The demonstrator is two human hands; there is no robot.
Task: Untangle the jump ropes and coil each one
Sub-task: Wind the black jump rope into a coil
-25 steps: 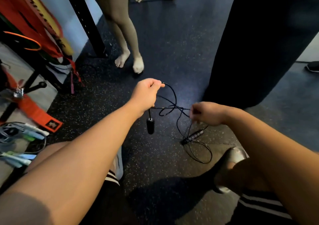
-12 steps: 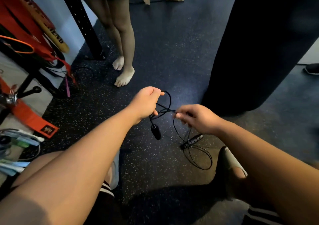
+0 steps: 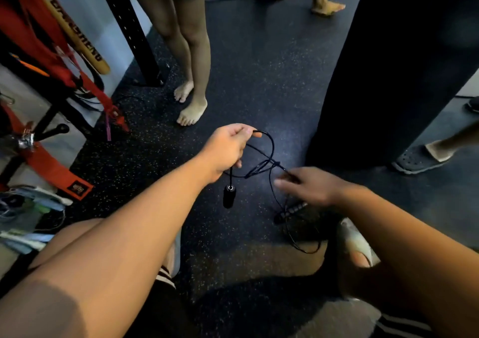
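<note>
Left hand (image 3: 228,147) is raised over the floor, fingers curled round the thin black cord of a jump rope (image 3: 271,145), which arcs out of the fist in a loop. One smooth black handle (image 3: 228,197) dangles straight down from that fist. The cord bunches into a tangle (image 3: 261,167) between the two hands. Right hand (image 3: 313,185) reaches in with fingers stretched towards the tangle, blurred; I cannot tell whether they pinch the cord. Beneath it a ribbed handle (image 3: 290,212) sits low over the speckled rubber floor (image 3: 259,65), with more cord looping beside the person's shoe (image 3: 355,244). A dark punching bag (image 3: 388,65) stands behind, with a bystander's bare feet (image 3: 191,109) nearby.
</note>
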